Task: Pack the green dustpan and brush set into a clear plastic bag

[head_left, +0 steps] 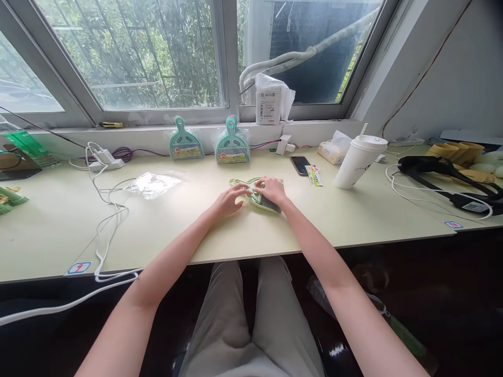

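Observation:
A small pale green dustpan and brush set point(257, 198) lies flat on the light desk point(353, 220), straight ahead of me. My right hand point(272, 189) rests on top of it, fingers curled over the brush bristles. My left hand point(231, 200) touches its left side near the handle loop point(238, 183), fingers slightly bent. How firmly either hand grips is hard to judge.
Two packaged teal dustpan sets point(186, 140) point(231, 142) lean against the window sill. An empty clear plastic bag point(154, 184) lies to the left, beside white cables point(108, 209). To the right are a phone point(301, 165), a white cup point(359, 161) and a black strap point(440, 170).

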Demonstrator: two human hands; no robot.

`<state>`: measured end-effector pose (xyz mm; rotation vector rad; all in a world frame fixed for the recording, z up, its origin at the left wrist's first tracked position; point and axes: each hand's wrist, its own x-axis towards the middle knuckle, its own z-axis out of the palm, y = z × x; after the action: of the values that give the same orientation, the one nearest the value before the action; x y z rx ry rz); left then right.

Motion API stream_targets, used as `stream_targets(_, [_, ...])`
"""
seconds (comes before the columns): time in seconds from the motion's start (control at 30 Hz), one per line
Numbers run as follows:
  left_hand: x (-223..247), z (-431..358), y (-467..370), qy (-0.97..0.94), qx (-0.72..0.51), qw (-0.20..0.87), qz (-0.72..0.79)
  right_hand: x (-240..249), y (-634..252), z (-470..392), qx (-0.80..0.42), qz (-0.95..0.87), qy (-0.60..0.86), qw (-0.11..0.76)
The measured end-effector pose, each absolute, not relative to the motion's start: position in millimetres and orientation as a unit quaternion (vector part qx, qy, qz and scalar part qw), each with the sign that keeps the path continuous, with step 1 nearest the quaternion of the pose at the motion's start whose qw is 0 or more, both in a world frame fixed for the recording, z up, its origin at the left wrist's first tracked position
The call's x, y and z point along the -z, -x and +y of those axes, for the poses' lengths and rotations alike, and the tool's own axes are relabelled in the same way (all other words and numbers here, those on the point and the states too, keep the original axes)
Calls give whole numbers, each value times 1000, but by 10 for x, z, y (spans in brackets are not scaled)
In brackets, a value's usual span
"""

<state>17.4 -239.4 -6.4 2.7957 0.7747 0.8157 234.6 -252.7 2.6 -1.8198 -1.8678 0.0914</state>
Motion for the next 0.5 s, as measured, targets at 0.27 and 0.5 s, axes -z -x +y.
stream_targets(0.27, [21,-2143,150,-920,-220,-85,313,54,-2192,-2524,-75,-740,600,295])
stream_targets(0.5, [84,-2171,74,-935,-190,-135,266,121,-2171,-2488,-101,-739,581,326])
